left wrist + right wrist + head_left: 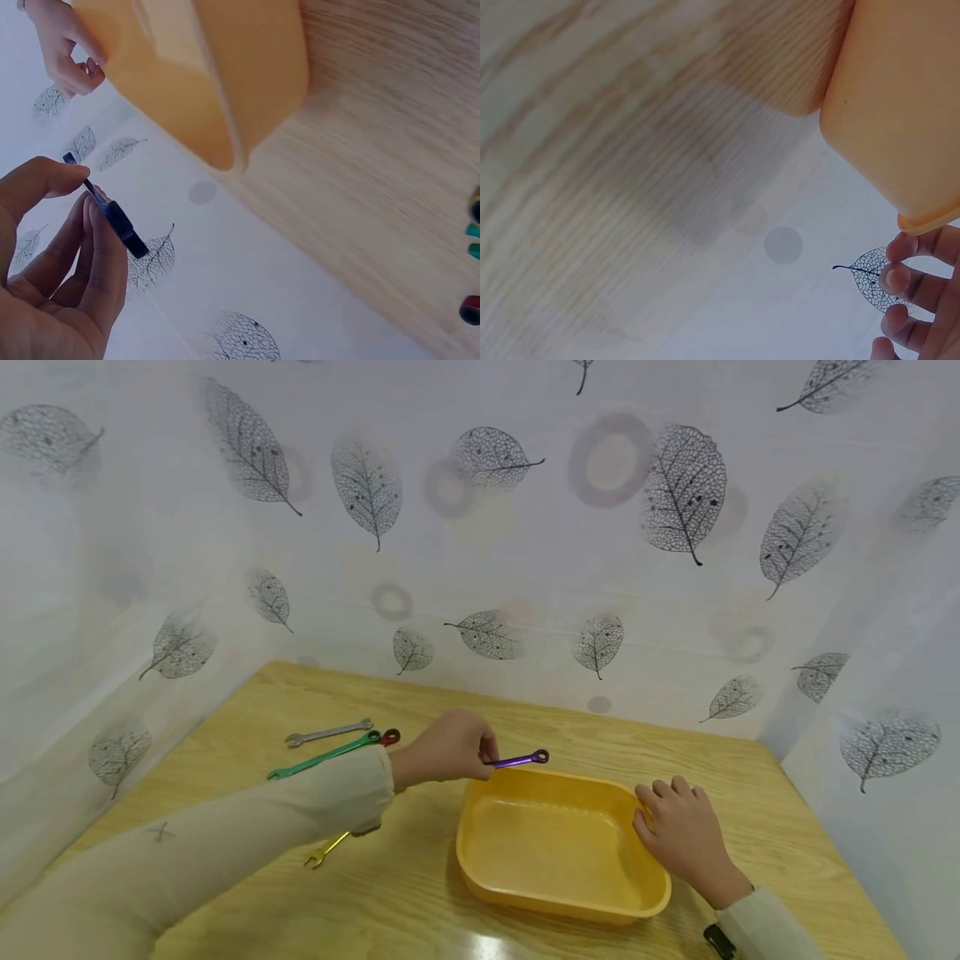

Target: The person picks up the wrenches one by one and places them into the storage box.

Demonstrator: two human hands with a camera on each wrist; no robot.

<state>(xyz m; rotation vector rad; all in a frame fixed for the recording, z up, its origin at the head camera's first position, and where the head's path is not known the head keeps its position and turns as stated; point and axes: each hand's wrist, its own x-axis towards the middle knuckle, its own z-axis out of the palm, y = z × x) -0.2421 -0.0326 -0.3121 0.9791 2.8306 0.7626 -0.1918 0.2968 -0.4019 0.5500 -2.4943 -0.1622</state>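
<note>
My left hand (452, 748) pinches a purple combination wrench (521, 760) between thumb and fingers, above the back left rim of a yellow plastic basin (551, 852). In the left wrist view the wrench (118, 222) looks dark, its ring end pointing away from the fingertips. At the basin's right side, my right hand (686, 837) grips the rim, thumb on the inner side and fingers outside. The right wrist view shows its fingers (911, 279) curled close at the basin's corner (922, 221).
Left of the basin lie a silver wrench (330, 732), a green wrench (326, 756) and a red wrench (390, 737), the red one mostly hidden by the left arm. A yellow wrench (327, 850) shows below that sleeve. Leaf-patterned sheeting (510, 568) surrounds the wooden table (405, 893).
</note>
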